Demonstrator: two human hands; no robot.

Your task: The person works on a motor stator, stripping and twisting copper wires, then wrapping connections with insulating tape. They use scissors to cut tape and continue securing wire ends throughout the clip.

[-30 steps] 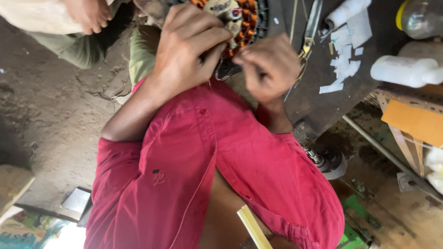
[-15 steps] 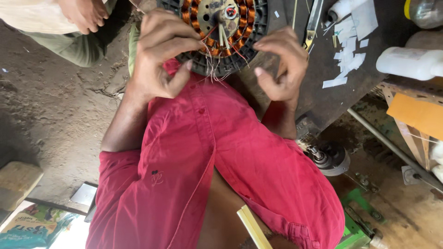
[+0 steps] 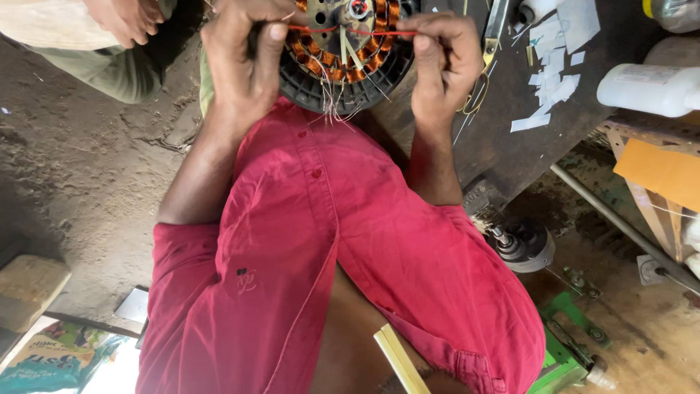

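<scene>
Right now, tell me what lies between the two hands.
In the head view, a taut red wire spans from left hand to right hand, crossing the copper-wound stator.

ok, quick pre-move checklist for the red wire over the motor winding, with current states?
1. Left hand pinches red wire: ok.
2. Right hand pinches its other end: ok.
3. Wire taut between both hands: ok.
4. Wire lies across stator near the hub: ok.
5. Loose thin leads clear of the red wire: cannot tell.
6. Another person's hand clear of the stator: ok.
</scene>
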